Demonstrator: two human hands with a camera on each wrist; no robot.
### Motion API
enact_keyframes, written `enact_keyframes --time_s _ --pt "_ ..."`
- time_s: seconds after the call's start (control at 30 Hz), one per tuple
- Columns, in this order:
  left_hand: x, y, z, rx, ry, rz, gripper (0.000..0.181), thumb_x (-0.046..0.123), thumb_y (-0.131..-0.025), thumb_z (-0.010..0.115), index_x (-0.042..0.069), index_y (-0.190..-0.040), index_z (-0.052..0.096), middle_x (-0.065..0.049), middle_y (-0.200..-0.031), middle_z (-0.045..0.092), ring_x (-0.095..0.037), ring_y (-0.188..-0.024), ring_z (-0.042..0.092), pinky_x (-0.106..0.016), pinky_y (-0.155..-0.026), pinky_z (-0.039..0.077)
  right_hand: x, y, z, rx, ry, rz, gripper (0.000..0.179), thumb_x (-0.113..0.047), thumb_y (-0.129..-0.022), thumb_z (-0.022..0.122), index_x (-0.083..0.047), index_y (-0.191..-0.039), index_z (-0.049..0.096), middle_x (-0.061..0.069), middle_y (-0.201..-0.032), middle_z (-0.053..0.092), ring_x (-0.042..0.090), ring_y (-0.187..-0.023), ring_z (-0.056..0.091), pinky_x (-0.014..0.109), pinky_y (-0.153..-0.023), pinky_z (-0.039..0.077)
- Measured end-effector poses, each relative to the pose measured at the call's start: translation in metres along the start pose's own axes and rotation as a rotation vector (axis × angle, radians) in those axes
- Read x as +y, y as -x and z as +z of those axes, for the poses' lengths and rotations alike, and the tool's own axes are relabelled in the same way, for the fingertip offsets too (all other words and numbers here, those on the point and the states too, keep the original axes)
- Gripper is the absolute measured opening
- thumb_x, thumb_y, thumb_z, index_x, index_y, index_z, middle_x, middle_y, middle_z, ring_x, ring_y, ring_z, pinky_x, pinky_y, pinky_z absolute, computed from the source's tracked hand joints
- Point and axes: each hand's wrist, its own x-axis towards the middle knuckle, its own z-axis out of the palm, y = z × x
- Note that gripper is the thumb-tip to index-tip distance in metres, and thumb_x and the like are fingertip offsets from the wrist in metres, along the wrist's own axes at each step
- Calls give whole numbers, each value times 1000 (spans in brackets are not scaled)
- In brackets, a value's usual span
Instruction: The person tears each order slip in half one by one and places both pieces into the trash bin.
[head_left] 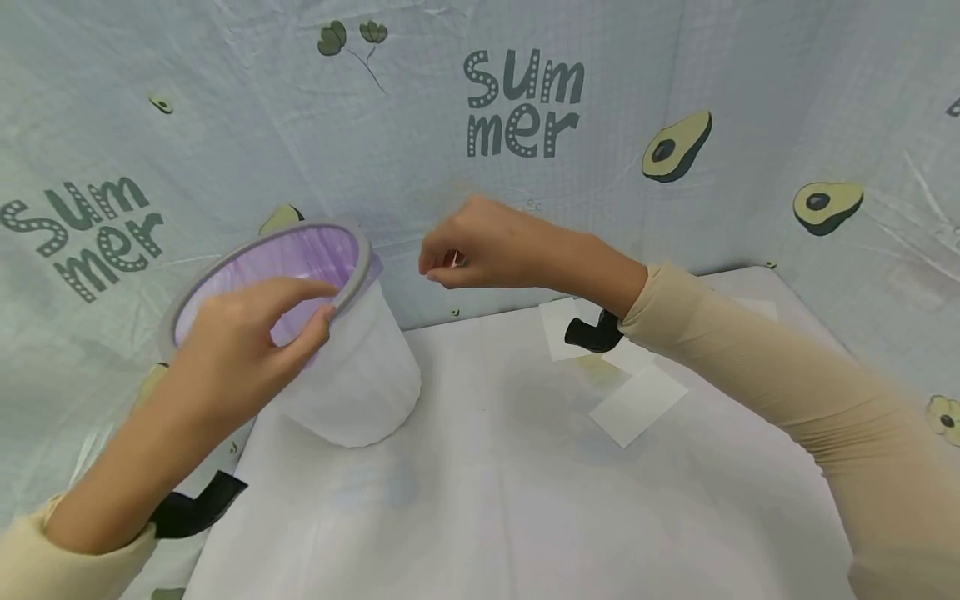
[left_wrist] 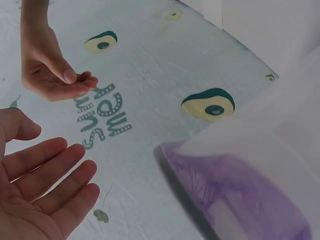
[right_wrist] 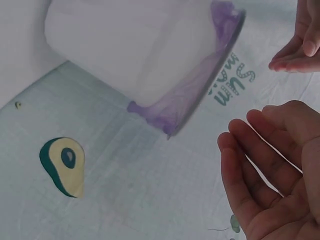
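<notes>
A white trash bin [head_left: 367,375] stands at the left of the table, with a grey rim ring [head_left: 362,258] and a purple bag [head_left: 315,254] lining it. Above the bin's mouth is my left hand [head_left: 243,333], thumb and fingers apart with nothing between them. Both wrist views show a gap between that hand and the rim. My right hand [head_left: 491,246] is raised right of the bin, near the back cloth. Its fingers [right_wrist: 240,170] bend loosely and the palm holds nothing. In the left wrist view, the purple bag [left_wrist: 235,185] folds over the rim.
Several white paper pieces [head_left: 637,406] lie on the right of the white-covered table [head_left: 480,500], partly below my right forearm. A pale cloth [head_left: 420,150] printed with avocados and lettering hangs behind and beside the table. Black straps [head_left: 198,504] are on both wrists.
</notes>
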Motion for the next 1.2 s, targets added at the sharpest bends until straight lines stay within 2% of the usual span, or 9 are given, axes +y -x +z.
enact_keyframes --time_s 0.13,0.23,0.37,0.47,0.6,0.77,0.97,1.2 --pt "7 6 8 8 20 32 25 2 -87 70 3 -111 75 -10 -107 76 -30 -98 73 -35 -83 52 0 9 5 24 31 -28 14 -9 -97 64 -10 -100 78 -3 -98 76 9 -91 69 25 -86 54" --pt "14 12 16 -3 37 31 27 3 -87 71 4 -114 75 -9 -109 76 -30 -101 72 -44 -84 54 -1 17 11 25 59 -30 15 -14 -98 66 -10 -107 78 -2 -104 76 11 -90 69 29 -87 54" --pt "20 20 27 -17 53 39 28 6 -89 72 4 -116 73 -9 -113 75 -29 -107 70 -47 -88 55 0 30 21 12 87 -3 25 -19 -99 68 -10 -121 74 1 -121 73 16 -108 68 35 -97 52" --pt "23 25 37 -20 52 55 28 11 -92 70 2 -119 71 -9 -119 72 -28 -113 67 -46 -93 53 2 41 30 0 110 23 36 -24 -100 68 -11 -133 67 4 -137 65 21 -129 59 41 -108 46" --pt "27 31 52 -2 27 100 34 24 -100 60 -2 -122 69 -14 -127 68 -32 -119 63 -49 -106 47 3 57 39 -10 116 52 52 -31 -99 69 -11 -145 57 7 -150 54 24 -140 48 43 -113 41" --pt "32 45 74 40 -9 125 47 34 -107 45 -4 -123 67 -17 -132 65 -34 -121 62 -53 -111 42 3 73 51 2 106 45 60 -32 -97 72 -10 -150 52 9 -152 51 24 -142 46 42 -113 41" --pt "36 63 95 104 -51 134 44 31 -107 44 -4 -119 69 -17 -128 67 -37 -118 62 -55 -107 44 3 91 64 5 91 78 62 -34 -97 72 -12 -151 51 8 -152 52 24 -141 47 42 -112 42" --pt "37 70 112 120 -51 137 44 31 -107 43 -3 -118 69 -16 -126 68 -37 -118 63 -59 -102 48 10 116 75 60 115 97 62 -30 -95 75 -10 -149 53 9 -149 54 25 -138 51 42 -109 45"
